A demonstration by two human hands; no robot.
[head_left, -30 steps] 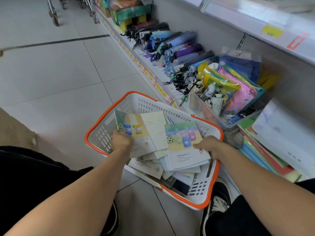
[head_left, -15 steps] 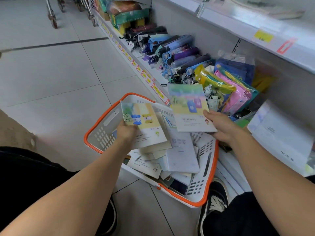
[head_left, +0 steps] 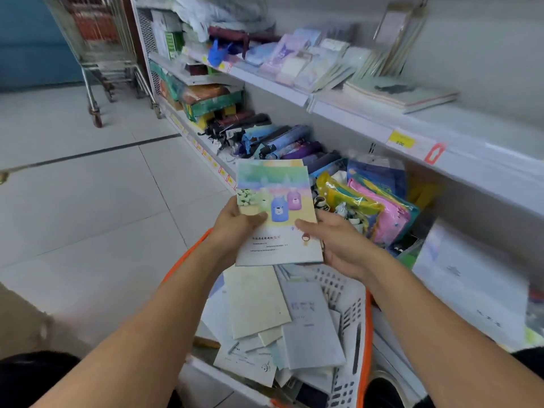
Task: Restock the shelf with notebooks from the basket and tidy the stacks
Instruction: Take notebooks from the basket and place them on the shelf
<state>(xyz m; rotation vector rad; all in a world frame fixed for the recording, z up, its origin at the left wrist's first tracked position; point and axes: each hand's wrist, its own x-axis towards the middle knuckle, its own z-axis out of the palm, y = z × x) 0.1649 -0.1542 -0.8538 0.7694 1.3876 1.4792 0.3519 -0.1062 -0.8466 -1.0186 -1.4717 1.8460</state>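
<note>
Your left hand (head_left: 235,228) and right hand (head_left: 335,245) both grip the notebooks (head_left: 276,213), held above the basket (head_left: 366,325). They're thin, light, floppy and slick; pinch the lower edges firmly so the pair doesn't slide apart before the shelf (head_left: 353,119).

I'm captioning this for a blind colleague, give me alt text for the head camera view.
Both hands, left and right, hold pastel notebooks above a white, orange-rimmed basket of more notebooks. To the right are store shelves with stationery and folded umbrellas.
</note>
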